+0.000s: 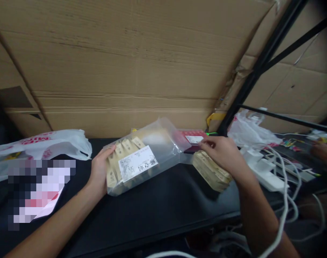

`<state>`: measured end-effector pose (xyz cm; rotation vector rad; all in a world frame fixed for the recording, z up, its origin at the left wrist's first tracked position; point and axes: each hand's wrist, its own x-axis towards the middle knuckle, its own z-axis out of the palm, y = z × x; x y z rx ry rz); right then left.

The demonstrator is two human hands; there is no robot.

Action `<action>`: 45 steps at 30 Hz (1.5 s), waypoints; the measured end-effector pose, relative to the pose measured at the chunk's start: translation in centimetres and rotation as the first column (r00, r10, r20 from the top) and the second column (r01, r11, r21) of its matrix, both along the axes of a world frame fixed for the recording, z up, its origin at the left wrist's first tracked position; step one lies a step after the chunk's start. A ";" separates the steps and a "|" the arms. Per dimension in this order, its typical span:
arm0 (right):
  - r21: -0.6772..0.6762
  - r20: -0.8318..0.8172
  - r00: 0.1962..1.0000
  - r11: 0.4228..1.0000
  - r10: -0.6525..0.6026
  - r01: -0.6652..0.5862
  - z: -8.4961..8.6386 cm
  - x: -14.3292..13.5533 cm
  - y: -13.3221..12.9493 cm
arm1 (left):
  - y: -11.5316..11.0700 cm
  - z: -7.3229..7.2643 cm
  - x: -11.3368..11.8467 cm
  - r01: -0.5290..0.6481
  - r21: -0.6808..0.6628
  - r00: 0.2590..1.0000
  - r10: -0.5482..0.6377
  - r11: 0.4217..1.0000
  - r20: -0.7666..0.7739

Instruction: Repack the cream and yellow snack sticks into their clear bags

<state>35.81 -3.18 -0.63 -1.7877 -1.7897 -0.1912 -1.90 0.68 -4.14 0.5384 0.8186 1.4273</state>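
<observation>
Left hand (pixel 100 170): we grip the clear bag (pixel 149 152) of packets (pixel 113 173), eleven o'clock.
Right hand (pixel 221 152): at our packet stack (pixel 210 172), one o'clock; we cannot tell whether grasping.

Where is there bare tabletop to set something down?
Widest bare patch of black tabletop: in front of the clear bag, between the left forearm and the packet stack under the right hand. A narrow strip runs between the left hand and lit screen. Crowded: the right side, with white power strip, cables and plastic bag.

Tilted clear bag (pixel 166 145), tan packets (pixel 112 175) inside, white label (pixel 138 163), tan stack (pixel 210 171) at right
</observation>
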 end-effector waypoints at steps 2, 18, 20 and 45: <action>-0.147 0.261 0.959 0.978 -0.109 0.151 -0.7 0.0 -1.3 | 0.1 0.0 0.0 -0.019 -0.010 1.000 0.018 1.000 -0.016; 0.092 -0.102 0.994 0.995 -0.027 0.036 -2.8 -1.0 -2.1 | -0.3 -0.1 0.8 -0.049 0.027 0.995 0.051 0.998 -0.088; 0.328 -0.378 0.926 0.932 -0.017 0.151 -2.0 -0.7 -2.2 | -0.4 -0.1 0.9 -0.043 0.036 0.994 0.046 0.998 -0.098; -0.077 -0.967 0.177 0.456 0.182 -0.887 -1.5 -5.6 -0.4 | -0.2 -1.2 1.0 0.118 0.107 0.984 -0.102 0.987 -0.143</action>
